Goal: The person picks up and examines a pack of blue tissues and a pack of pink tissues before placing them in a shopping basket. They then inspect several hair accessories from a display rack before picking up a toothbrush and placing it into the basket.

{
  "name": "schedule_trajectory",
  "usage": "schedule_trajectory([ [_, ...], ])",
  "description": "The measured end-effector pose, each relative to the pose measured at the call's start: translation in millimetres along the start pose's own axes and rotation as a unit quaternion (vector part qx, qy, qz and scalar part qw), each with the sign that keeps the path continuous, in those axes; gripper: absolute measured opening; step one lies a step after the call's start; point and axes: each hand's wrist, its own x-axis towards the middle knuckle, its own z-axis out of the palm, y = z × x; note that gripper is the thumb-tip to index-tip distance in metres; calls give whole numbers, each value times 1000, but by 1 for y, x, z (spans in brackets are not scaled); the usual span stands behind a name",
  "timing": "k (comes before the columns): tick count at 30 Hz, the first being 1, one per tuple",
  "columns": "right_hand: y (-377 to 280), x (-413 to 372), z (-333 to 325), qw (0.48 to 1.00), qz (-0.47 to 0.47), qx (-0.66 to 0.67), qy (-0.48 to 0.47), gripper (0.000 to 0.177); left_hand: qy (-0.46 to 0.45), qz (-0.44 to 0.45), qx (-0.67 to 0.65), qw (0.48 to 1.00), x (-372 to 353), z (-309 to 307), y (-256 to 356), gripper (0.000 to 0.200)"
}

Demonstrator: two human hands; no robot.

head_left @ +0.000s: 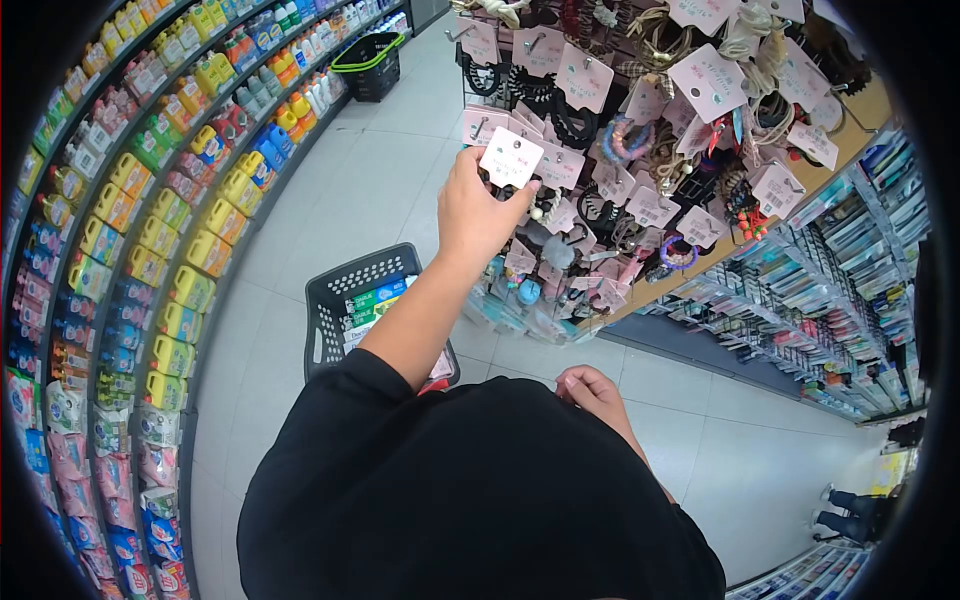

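My left hand (480, 215) is raised to a display rack (640, 140) of hair accessories hung on pink-white cards. Its fingers and thumb pinch one small white card (511, 157) with tiny items on it, at the rack's left edge. My right hand (592, 392) is low, close to my black shirt, with its fingers loosely curled and nothing seen in it. Hair ties, scrunchies and clips hang all around the held card.
A black shopping basket (345, 290) with packaged goods stands on the grey floor below my left arm. A second basket with a green rim (370, 62) is far down the aisle. Shelves of coloured bottles (150, 220) curve along the left. Another person's legs (850, 512) show at the bottom right.
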Motion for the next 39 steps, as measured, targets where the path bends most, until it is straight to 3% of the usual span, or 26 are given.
schedule_trajectory([
  [10,2,2,-6,1000,-19,-6,-3,19,36,50,101,993,0,3,-3,60],
  [13,1,1,-8,1000,-21,-7,2,20,2,4,70,998,-5,-3,5,54],
  [18,5,5,-14,999,-38,-21,-10,19,19,36,107,993,2,8,0,55],
  [21,4,8,-17,998,-48,-30,-18,18,8,1,88,996,10,19,-4,55],
  [26,-7,4,-20,998,-63,-29,-1,16,5,8,50,999,9,27,-10,77],
  [29,-10,6,-37,994,-88,-42,43,14,59,107,120,985,-4,25,-19,84],
  [30,-15,7,-45,989,-114,-56,72,14,21,76,84,993,-12,20,-13,89],
  [33,-38,16,-71,963,-199,-85,162,15,54,118,67,989,-35,25,-32,88],
  [39,-94,44,-100,894,-296,-58,333,31,22,148,-26,988,-84,31,-33,51],
])
